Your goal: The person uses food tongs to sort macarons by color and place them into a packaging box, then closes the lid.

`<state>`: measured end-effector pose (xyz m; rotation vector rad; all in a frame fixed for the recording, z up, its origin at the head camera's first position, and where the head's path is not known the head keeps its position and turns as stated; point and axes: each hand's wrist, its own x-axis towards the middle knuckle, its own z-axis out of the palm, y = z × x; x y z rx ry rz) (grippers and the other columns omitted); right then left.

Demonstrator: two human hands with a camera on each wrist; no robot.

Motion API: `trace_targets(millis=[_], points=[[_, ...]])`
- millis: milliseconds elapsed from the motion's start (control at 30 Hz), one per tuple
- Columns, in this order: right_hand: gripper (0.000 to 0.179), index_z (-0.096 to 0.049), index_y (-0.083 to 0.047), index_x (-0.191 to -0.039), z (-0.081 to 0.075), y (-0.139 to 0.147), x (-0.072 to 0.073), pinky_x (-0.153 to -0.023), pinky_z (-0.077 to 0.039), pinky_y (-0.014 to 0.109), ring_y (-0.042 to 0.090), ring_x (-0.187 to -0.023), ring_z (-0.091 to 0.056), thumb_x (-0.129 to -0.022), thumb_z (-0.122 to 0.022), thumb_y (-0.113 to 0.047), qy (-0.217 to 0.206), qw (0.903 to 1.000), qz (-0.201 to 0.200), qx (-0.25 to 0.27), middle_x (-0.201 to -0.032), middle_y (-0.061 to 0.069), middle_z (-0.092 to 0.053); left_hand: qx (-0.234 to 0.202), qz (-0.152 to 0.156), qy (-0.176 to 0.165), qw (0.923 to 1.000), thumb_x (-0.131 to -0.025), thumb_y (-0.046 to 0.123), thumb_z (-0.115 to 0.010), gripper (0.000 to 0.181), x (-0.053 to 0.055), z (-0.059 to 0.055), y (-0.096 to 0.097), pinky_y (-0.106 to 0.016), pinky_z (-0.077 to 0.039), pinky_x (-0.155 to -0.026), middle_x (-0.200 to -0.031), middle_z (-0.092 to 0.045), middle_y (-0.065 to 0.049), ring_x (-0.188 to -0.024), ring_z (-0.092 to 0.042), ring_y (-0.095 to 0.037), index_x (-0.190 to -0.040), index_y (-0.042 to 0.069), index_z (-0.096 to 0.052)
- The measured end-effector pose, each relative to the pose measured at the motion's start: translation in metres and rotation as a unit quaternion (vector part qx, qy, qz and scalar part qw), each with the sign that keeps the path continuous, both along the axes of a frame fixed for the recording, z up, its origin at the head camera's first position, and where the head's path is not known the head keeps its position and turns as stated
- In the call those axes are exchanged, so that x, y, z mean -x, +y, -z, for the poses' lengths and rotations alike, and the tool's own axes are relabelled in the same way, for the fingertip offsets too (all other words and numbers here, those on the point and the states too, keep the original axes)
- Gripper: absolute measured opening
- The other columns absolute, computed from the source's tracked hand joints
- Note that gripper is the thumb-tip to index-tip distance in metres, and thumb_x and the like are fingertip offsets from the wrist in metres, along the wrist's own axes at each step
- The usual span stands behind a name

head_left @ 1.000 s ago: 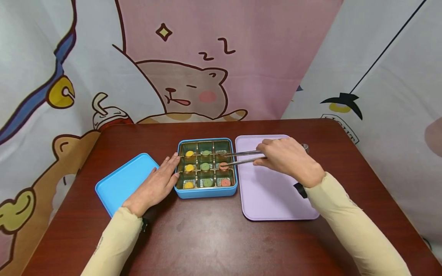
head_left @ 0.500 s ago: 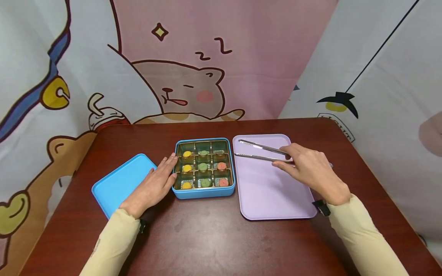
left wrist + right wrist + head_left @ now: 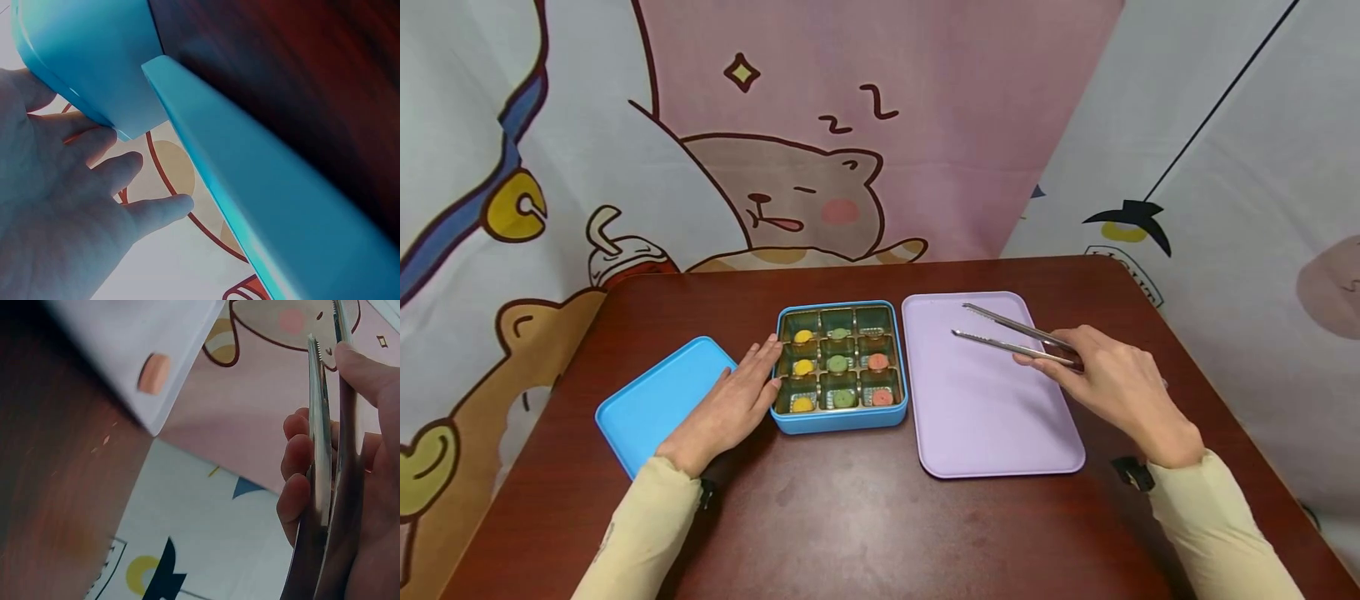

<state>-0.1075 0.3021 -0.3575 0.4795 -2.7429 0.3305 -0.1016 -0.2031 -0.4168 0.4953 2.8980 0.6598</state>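
Observation:
My left hand [image 3: 730, 404] lies with straight fingers against the left rim of a blue box [image 3: 841, 421]. The box has a gold divided insert. Yellow pieces [image 3: 803, 367] sit in its left column and green pieces [image 3: 838, 364] in the middle one. Two pink pieces [image 3: 878, 362] lie in the middle and front compartments of the right column. Over the right side of the lilac tray [image 3: 1000, 425], my right hand [image 3: 1116, 392] holds metal tongs [image 3: 1011, 342], their tips apart with nothing between them. A pinkish-orange piece [image 3: 154, 374] shows on the tray in the right wrist view.
A blue lid [image 3: 662, 400] lies at an angle left of the box, partly under the left forearm. The dark wooden table [image 3: 850, 525] ends at a printed cartoon cloth [image 3: 955, 167] behind.
The right hand has drawn the tongs out of the box and moved right over the tray. Their tips are apart. The left hand stays against the box.

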Motion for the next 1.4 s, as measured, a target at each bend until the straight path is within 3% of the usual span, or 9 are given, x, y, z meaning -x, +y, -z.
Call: trace_targets(millis=[433,700,1100,1400], points=[[0.045,-0.069,-0.008,-0.113,0.006,0.039,-0.011,-0.048,-0.039,0.035,0.018,-0.065,-0.053,-0.087,-0.083,-0.041,-0.058,0.9966,0.048,-0.033,-0.082,0.003,-0.061,-0.003,-0.002,-0.002,1.0000,-0.113,0.032,-0.042,0.062,-0.001,0.000,-0.001,-0.074,-0.018,-0.116,-0.173,-0.012,-0.008,-0.157,-0.016,-0.038,-0.166,0.009,-0.020],[0.051,-0.068,-0.003,-0.115,0.013,0.057,-0.017,-0.053,-0.051,0.056,0.029,-0.073,-0.064,-0.086,-0.082,-0.043,-0.065,0.9941,0.064,-0.059,-0.098,0.016,-0.070,-0.001,-0.001,-0.002,1.0000,-0.113,0.033,-0.042,0.063,-0.001,-0.001,-0.001,-0.074,-0.018,-0.116,-0.173,-0.012,-0.008,-0.157,-0.016,-0.038,-0.166,0.009,-0.020],[0.053,-0.068,0.000,-0.110,0.020,0.068,-0.020,-0.050,-0.050,0.054,0.026,-0.064,-0.060,-0.085,-0.084,-0.044,-0.074,0.9908,0.069,-0.091,-0.091,0.015,-0.069,-0.001,0.003,0.002,1.0000,-0.113,0.033,-0.041,0.062,-0.001,-0.001,-0.001,-0.075,-0.018,-0.115,-0.173,-0.013,-0.010,-0.157,-0.016,-0.039,-0.166,0.009,-0.020],[0.053,-0.068,0.001,-0.108,0.019,0.070,-0.018,-0.045,-0.047,0.044,0.019,-0.058,-0.052,-0.084,-0.085,-0.043,-0.090,0.9880,0.070,-0.105,-0.083,0.010,-0.066,-0.003,0.003,-0.004,1.0000,-0.113,0.033,-0.041,0.062,0.000,-0.001,-0.001,-0.074,-0.017,-0.116,-0.173,-0.013,-0.011,-0.157,-0.015,-0.039,-0.166,0.008,-0.020]])
